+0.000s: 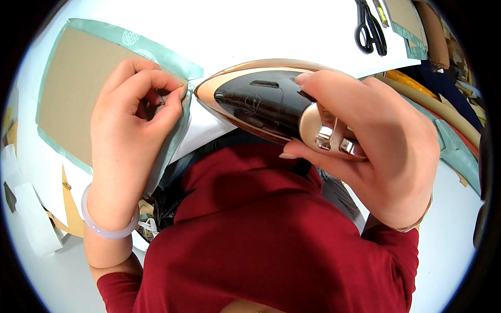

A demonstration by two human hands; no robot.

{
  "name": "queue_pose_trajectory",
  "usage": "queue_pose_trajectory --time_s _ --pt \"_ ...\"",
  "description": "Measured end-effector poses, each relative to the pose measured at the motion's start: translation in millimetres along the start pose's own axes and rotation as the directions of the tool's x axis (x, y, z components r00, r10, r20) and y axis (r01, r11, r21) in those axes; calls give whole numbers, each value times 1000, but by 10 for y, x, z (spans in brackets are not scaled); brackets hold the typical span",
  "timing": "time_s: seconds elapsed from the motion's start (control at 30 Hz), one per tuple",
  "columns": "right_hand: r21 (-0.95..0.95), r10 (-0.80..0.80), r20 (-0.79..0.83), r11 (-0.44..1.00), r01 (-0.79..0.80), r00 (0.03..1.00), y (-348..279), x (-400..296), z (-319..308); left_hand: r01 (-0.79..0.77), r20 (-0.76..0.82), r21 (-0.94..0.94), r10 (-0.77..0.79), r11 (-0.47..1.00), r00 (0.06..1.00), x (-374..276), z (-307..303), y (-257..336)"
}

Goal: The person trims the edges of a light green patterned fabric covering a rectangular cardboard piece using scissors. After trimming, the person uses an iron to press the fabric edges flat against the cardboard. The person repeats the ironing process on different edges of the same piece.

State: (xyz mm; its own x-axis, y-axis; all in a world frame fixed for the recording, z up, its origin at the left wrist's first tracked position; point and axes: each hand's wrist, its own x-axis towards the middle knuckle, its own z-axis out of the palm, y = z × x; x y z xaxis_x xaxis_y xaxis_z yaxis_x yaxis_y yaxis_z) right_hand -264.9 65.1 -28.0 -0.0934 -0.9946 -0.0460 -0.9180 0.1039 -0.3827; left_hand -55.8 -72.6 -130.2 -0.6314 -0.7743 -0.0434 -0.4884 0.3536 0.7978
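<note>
My right hand [375, 129] grips an electric iron [258, 98] with a dark top and copper-coloured trim. The iron's tip points left and sits beside the corner of a brown board panel [78, 78]. Green patterned fabric [129, 37] borders that panel along its edges. At the corner nearest the iron, my left hand [137, 101] pinches the fabric edge between thumb and forefinger. A strip of the green fabric [174, 141] hangs down over the near table edge. The iron's soleplate is hidden beneath its body.
Black-handled scissors [370, 31] and a cutter with a yellow part [381, 13] lie on the white work surface [266, 31]. Another green-edged panel [409, 23] rests at the upper right. Fabric rolls [446, 105] lie to my right, paper scraps [37, 219] to my left.
</note>
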Motion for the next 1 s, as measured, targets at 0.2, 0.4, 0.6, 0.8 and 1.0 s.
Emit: queue_pose_trajectory --time_s 0.2,0.4,0.6,0.8,1.0 --pt "-79 -19 34 997 22 999 -28 8 -34 1 -9 -2 -1 1000 1000 3 2 4" --pt "-109 -86 6 990 86 996 -22 14 2 1 13 9 -1 1000 1000 -1 -17 -2" --pt "-124 -214 -20 970 210 977 127 -57 3 -15 21 -21 15 1000 1000 2 -23 -23" --pt "-148 -172 21 974 174 985 75 -64 -9 -13 29 -35 14 999 999 1 -29 -35" --pt "-184 -155 8 971 154 988 18 -62 19 -22 38 -24 23 999 999 9 -44 -57"
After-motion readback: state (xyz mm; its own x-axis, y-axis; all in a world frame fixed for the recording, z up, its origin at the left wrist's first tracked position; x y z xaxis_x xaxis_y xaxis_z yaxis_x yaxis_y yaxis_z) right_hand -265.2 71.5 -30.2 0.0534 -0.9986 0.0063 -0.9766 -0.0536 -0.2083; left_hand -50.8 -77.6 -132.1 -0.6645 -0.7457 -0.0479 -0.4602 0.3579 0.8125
